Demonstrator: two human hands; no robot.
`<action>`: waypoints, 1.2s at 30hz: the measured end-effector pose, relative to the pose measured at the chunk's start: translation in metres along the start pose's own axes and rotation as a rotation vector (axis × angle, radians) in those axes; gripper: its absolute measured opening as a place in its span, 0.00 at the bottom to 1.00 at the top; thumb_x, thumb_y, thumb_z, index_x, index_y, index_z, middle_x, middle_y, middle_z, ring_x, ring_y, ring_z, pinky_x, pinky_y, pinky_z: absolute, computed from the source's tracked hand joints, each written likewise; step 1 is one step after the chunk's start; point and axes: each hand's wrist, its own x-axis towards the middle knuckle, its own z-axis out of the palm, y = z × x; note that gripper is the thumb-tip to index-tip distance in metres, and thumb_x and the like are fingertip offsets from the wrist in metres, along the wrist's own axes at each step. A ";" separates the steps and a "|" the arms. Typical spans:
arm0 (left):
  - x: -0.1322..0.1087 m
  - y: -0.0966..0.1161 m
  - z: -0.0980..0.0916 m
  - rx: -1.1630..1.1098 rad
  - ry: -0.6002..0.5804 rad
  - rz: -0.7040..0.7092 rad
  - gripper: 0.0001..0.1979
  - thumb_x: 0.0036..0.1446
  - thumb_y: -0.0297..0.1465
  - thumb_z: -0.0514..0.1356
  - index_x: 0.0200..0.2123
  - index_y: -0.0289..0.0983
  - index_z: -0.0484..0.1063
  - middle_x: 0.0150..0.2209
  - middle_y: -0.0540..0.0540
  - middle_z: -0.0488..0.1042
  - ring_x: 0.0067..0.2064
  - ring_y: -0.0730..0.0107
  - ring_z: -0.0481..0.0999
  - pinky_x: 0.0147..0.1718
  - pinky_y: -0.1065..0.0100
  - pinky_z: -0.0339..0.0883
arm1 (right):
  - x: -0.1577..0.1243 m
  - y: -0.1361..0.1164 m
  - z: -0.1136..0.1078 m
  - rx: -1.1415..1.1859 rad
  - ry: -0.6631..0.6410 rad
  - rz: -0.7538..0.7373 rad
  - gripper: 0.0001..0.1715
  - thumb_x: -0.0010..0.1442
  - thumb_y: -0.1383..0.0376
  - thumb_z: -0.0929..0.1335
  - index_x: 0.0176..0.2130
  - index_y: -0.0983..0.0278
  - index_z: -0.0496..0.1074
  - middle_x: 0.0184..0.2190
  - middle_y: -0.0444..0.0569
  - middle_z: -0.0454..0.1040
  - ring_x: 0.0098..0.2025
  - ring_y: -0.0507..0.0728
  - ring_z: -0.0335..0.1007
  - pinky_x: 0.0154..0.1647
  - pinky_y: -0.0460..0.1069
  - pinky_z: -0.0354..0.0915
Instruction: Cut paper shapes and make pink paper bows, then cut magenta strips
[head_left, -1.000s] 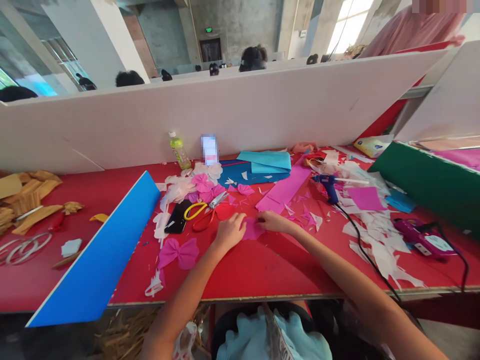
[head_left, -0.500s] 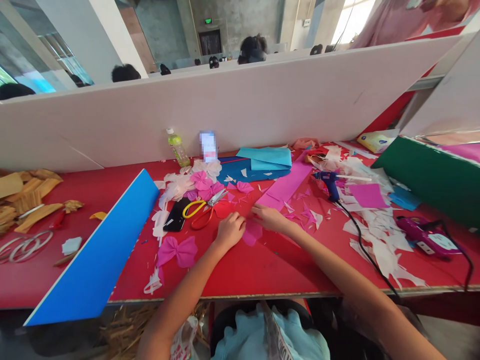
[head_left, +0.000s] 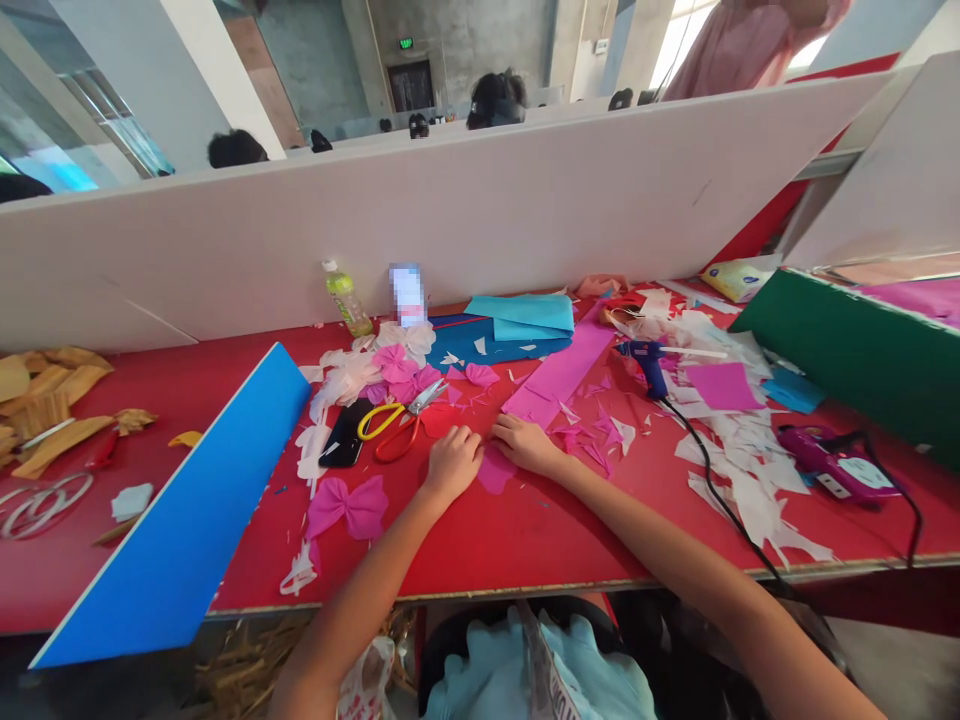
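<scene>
A magenta crepe paper petal [head_left: 496, 474] lies low over the red table between my two hands. My left hand [head_left: 455, 464] has its fingers curled at the petal's left edge. On the other side my right hand [head_left: 527, 444] is closed on the petal's upper right part, fingertips bent down. My hands partly cover the petal, and the fingertips are hard to make out. Scissors [head_left: 401, 420] with one yellow and one red handle lie beside my left hand. A magenta paper bow shape [head_left: 347, 507] rests nearer the table's front edge. Past my right hand stretches a magenta crepe paper strip [head_left: 559, 375].
A blue board [head_left: 180, 520] stands at left and a green board [head_left: 847, 375] at right. A glue gun [head_left: 651, 368] with a black cord lies among white scraps [head_left: 750, 470]. A bottle [head_left: 347, 300], phone [head_left: 407, 295] and black phone-like slab [head_left: 346, 435] are at centre left.
My right hand has come slightly lower and closer to my left hand, over the petal. The whole view has shifted slightly; other things lie as before.
</scene>
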 end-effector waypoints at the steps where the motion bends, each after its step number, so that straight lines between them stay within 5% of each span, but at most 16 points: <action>1: 0.000 0.001 0.000 -0.004 -0.009 -0.001 0.07 0.60 0.31 0.52 0.35 0.38 0.69 0.37 0.45 0.69 0.42 0.65 0.67 0.36 0.67 0.62 | 0.000 0.001 0.001 0.003 0.004 -0.006 0.07 0.61 0.69 0.62 0.37 0.65 0.69 0.36 0.51 0.68 0.40 0.55 0.63 0.38 0.47 0.59; 36: 0.001 -0.003 0.002 -0.015 -0.002 0.027 0.07 0.61 0.31 0.52 0.33 0.38 0.69 0.35 0.46 0.70 0.41 0.65 0.67 0.37 0.67 0.61 | 0.003 0.008 0.006 0.050 0.047 -0.100 0.07 0.61 0.70 0.62 0.35 0.65 0.69 0.34 0.51 0.68 0.39 0.55 0.63 0.41 0.49 0.60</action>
